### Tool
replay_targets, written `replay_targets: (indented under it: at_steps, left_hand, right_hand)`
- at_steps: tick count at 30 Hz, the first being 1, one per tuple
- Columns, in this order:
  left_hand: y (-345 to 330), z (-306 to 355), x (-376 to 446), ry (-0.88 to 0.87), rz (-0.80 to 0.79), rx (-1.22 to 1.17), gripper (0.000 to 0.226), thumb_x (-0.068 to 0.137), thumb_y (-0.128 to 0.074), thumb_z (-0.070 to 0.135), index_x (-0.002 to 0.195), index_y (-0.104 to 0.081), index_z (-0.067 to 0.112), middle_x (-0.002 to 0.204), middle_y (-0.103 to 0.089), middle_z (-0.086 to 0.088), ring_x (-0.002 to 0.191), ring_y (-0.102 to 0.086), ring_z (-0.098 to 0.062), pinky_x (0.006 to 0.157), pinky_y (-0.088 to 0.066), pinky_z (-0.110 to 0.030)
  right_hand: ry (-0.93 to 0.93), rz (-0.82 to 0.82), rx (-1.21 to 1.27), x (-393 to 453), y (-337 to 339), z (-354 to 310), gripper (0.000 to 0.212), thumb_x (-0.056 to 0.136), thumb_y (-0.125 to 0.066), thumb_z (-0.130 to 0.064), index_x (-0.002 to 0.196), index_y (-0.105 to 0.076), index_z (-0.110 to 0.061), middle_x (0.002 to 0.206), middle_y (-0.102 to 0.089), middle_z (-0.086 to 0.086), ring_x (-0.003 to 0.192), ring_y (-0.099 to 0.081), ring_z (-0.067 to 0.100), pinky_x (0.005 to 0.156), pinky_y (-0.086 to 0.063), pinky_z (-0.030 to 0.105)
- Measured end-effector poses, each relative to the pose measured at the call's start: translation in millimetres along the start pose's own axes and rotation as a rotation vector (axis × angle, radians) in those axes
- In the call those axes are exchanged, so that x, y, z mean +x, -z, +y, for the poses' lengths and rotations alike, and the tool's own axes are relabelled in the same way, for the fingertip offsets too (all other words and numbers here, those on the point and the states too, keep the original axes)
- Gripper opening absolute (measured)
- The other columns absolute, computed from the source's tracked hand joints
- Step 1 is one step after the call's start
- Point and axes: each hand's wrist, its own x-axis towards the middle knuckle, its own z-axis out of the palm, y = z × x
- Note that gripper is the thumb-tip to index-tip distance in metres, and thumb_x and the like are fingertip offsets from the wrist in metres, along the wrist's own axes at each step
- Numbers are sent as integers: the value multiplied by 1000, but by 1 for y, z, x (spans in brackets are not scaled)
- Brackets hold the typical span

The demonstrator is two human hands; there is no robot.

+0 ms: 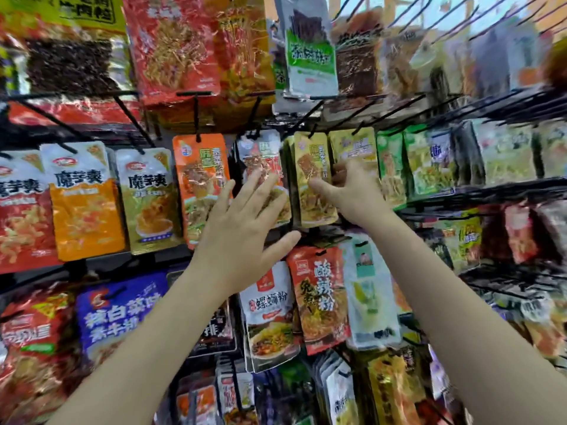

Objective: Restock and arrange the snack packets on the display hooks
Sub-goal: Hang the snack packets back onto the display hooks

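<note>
Left hand (242,228) lies flat with straight fingers on the silver packet (264,167); at its three o'clock, right hand (349,191) pinches the yellow packet (313,179). They look mid-straightening; next, squaring it on its hook (313,130).

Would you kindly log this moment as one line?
left hand: flat on silver packet | right hand: grips yellow packet | stage: arranging

Bright, even light all over, and your foil packets (171,47) throw back crinkled glare up top. The right edge of the rack (478,194) smears into blur, wide-angle bending curves the hooks (196,118), and shadows stay faint.
</note>
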Motion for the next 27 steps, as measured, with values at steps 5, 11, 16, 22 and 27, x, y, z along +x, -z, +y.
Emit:
replay_targets:
  at_steps: [5, 11, 16, 22, 27]
  left_hand:
    - [-3, 4, 0, 37, -4, -21, 81, 98, -9, 70, 157, -38, 22, 170, -15, -1, 158, -3, -18, 126, -2, -48]
    - [-3, 3, -1, 34, 4, -13, 76, 100, -18, 66, 154, -43, 19, 169, -22, -3, 157, -9, -21, 125, -3, -45]
    - [-5, 5, 1, 28, 25, 33, 72, 101, -23, 63, 150, -49, 18, 166, -29, -5, 155, -18, -25, 124, -8, -46]
    - [-7, 6, 2, 17, 56, 56, 71, 102, -22, 62, 150, -49, 17, 164, -32, -8, 154, -20, -27, 123, -8, -45]
    - [-6, 5, 0, 15, 32, 68, 72, 102, -21, 62, 151, -47, 17, 166, -29, -8, 155, -19, -27, 124, -7, -46]
  right_hand:
    - [-57, -88, 71, 5, -13, -9, 104, 86, -70, -57, 155, -13, -3, 153, -41, 17, 137, -44, 30, 85, -35, 28]
    - [-96, -116, 97, 11, -20, -10, 88, 84, -75, -54, 141, -31, -3, 114, -56, 6, 106, -55, 24, 76, -40, 33]
    - [-82, -126, 92, 12, -15, -5, 90, 81, -76, -55, 142, -34, -4, 122, -57, 5, 105, -52, 21, 80, -40, 33]
    - [-60, -118, 75, 6, -8, -4, 93, 84, -74, -52, 148, -30, -2, 143, -50, 15, 122, -52, 29, 84, -42, 33]
    - [8, -73, 27, -6, -7, -5, 79, 90, -71, -47, 144, -33, -3, 133, -57, 17, 113, -60, 32, 81, -49, 38]
